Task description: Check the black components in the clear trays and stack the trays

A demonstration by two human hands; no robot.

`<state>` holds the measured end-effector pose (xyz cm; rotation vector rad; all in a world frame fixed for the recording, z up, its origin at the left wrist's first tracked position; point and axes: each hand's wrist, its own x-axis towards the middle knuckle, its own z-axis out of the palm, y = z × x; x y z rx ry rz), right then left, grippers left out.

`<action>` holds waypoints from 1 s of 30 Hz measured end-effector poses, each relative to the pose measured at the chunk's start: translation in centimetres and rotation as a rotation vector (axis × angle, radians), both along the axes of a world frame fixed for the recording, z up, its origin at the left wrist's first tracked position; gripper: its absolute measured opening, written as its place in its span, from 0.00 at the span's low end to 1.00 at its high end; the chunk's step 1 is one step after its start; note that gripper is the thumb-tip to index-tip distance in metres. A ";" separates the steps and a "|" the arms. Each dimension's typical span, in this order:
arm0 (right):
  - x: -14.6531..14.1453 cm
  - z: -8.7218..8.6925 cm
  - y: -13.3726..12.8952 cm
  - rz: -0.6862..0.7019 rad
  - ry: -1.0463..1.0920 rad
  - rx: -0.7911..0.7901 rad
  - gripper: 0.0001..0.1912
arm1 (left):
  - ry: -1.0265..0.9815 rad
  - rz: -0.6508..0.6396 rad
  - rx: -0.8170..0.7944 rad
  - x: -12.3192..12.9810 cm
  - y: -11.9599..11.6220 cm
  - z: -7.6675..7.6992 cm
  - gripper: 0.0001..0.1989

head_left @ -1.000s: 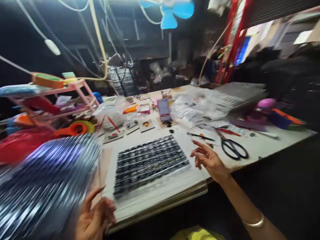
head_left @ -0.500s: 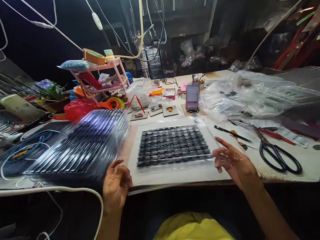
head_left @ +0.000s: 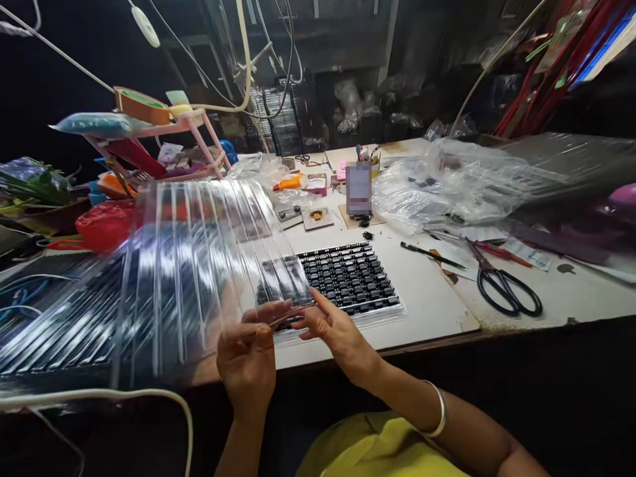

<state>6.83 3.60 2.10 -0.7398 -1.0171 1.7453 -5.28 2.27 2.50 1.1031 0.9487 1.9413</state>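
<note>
A clear ribbed plastic tray (head_left: 189,265) stands tilted up in front of me, partly smeared by motion. My left hand (head_left: 248,358) is closed, pinching the tray's near edge. My right hand (head_left: 342,334) has its thumb and fingers at the tray's right corner, also closed on it. Behind and to the right, a tray filled with rows of small black electronic parts (head_left: 350,275) lies flat on the white work board (head_left: 427,318); the raised clear tray covers its left end. A stack of ribbed trays (head_left: 74,318) with dark contents sits left of my hands.
Black-handled scissors (head_left: 509,291) and a thin black tool (head_left: 432,255) lie at the right. A phone (head_left: 358,189) stands at the back, beside crumpled clear plastic bags (head_left: 442,179). A pink rack (head_left: 199,139) is at back left. A white cable (head_left: 99,396) crosses the lower left.
My hands were apart, one on each side of the filled tray; now they are close together, with a clear tray raised toward the left. The view has turned right.
</note>
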 end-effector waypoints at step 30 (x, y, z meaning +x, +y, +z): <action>13.7 -2.7 0.3 -0.176 -0.508 0.071 0.36 | 0.287 0.014 -0.795 -12.2 -0.4 -1.4 0.36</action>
